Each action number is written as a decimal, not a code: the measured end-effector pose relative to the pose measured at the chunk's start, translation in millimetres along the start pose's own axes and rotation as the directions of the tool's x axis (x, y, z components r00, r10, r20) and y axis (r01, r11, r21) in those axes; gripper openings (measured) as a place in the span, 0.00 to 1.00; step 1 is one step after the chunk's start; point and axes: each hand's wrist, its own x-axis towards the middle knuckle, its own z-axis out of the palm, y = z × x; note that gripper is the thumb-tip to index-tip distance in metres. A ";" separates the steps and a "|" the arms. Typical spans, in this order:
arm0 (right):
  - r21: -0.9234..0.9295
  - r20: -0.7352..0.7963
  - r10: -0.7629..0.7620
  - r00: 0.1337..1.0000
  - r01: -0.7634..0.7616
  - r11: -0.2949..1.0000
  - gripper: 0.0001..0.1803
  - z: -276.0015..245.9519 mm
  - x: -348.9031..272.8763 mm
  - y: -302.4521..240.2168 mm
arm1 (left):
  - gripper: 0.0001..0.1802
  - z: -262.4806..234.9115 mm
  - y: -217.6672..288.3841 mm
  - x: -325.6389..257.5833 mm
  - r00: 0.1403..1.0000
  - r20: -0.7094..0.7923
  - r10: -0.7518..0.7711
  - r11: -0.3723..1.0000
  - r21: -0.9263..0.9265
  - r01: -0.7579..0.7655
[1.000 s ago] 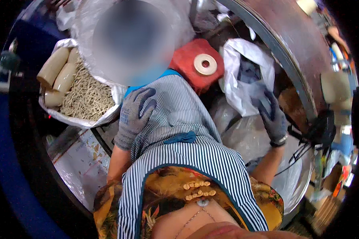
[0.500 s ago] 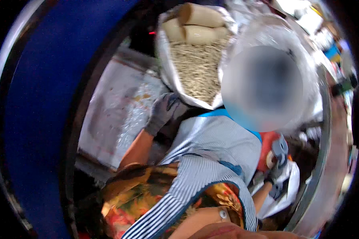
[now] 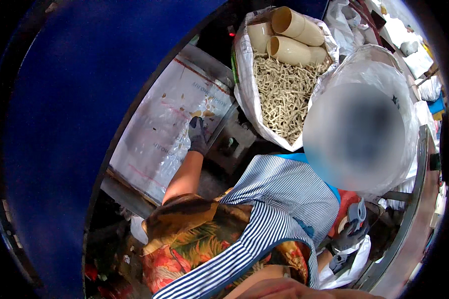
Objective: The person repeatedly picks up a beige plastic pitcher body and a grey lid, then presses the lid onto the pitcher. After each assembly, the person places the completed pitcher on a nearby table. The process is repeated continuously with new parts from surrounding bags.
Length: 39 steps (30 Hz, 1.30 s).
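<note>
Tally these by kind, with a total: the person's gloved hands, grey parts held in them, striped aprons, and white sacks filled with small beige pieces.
Gloved hands: 2, left hand and right hand
Grey part, held in the right hand: 1
Striped apron: 1
White sack of small beige pieces: 1
Total: 5

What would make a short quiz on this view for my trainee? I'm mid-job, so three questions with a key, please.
1. True or false: the cream tubes lie in the same white sack as the small beige pieces.
2. What is the right hand holding? (a) a pair of scissors (b) a grey piece with an opening (c) a paintbrush
3. Fill in: the gloved ____ hand is over the pale sheet with brownish bits on it.

Key: 1. True. 2. b. 3. Left; the left hand.
</note>
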 end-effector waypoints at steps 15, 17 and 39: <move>0.022 0.080 -0.288 0.954 0.287 0.958 0.22 22.5 24.8 -84.1 | 0.33 -34.4 3.3 16.7 0.912 -0.362 0.193 0.954 0.286 -0.088; 0.029 0.091 -0.299 0.950 0.298 0.954 0.22 16.8 24.3 -77.8 | 0.38 -46.1 3.1 12.9 0.858 -0.460 0.226 0.938 0.341 -0.065; 0.292 0.307 -0.270 0.912 0.180 0.939 0.24 -19.7 49.4 -135.8 | 0.60 83.5 180.5 -49.3 0.672 0.682 0.289 0.192 0.646 -0.738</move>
